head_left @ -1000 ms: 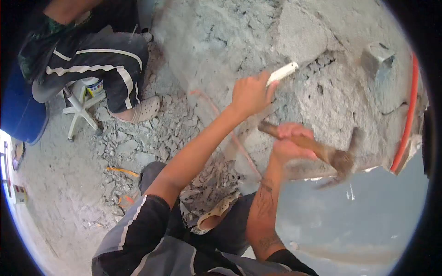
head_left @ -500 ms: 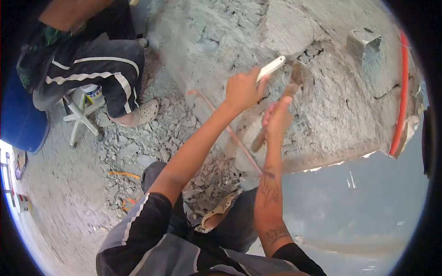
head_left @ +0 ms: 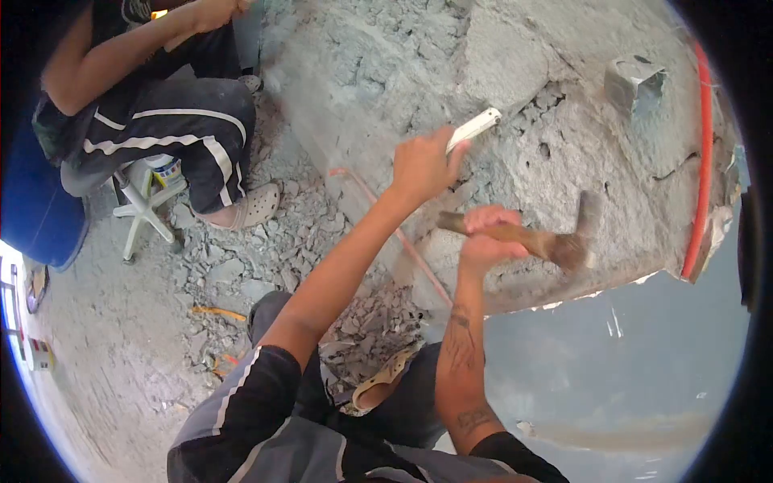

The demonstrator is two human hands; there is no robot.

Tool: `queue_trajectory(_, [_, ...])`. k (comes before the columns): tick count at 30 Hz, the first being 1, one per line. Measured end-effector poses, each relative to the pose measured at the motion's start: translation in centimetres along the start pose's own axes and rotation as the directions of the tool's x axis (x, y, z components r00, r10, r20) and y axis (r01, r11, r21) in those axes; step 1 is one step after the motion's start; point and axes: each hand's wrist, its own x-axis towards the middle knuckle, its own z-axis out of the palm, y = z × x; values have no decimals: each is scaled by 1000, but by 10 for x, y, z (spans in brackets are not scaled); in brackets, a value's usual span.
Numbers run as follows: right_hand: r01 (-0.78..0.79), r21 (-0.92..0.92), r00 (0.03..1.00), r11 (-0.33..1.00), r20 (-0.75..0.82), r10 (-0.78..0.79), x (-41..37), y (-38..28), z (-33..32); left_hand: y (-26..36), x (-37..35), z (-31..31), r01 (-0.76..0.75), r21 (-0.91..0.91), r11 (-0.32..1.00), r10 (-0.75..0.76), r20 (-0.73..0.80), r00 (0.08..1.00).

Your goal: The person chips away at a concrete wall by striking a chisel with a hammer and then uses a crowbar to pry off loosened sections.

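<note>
My left hand [head_left: 423, 169] is closed around a white-handled chisel [head_left: 475, 130], its pale end sticking up to the right. The chisel's lower part is mostly hidden by my fingers, close to the rough, chipped wall [head_left: 523, 153]. Lower and to the right, my right hand [head_left: 489, 237] grips the wooden handle of a hammer [head_left: 531, 238]. The hammer's head, smeared by motion, is apart from the chisel and points right.
An orange-red conduit [head_left: 702, 161] and a metal electrical box [head_left: 632, 84] sit at the right. A thin reddish tube [head_left: 403, 241] crosses below my left hand. Rubble [head_left: 282, 233] covers the floor. Another person [head_left: 161, 113] sits at left near a blue barrel [head_left: 40, 193].
The hammer has swung from beside the chisel's end down and right, away from it. My left hand stays nearly in place. The other person's arm has moved into fuller view.
</note>
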Motion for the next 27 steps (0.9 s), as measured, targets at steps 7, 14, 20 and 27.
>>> queue_trajectory(7, [-630,-399,776,666,-364,516,9,-31,18,1,-3,3,7,21,1000,-7,25,1000])
queue_trajectory(14, [-504,-537,859,676,-233,456,16,1,13,3,-6,5,13,29,999,-13,2,1000])
queue_trajectory(20, [-121,6,992,993,-46,121,3,-23,11,-1,0,4,8,29,1000,-7,-12,1000])
queue_trajectory(27, [-583,-396,807,709,-378,453,15,-34,19,-5,-3,9,58,43,997,-59,28,998])
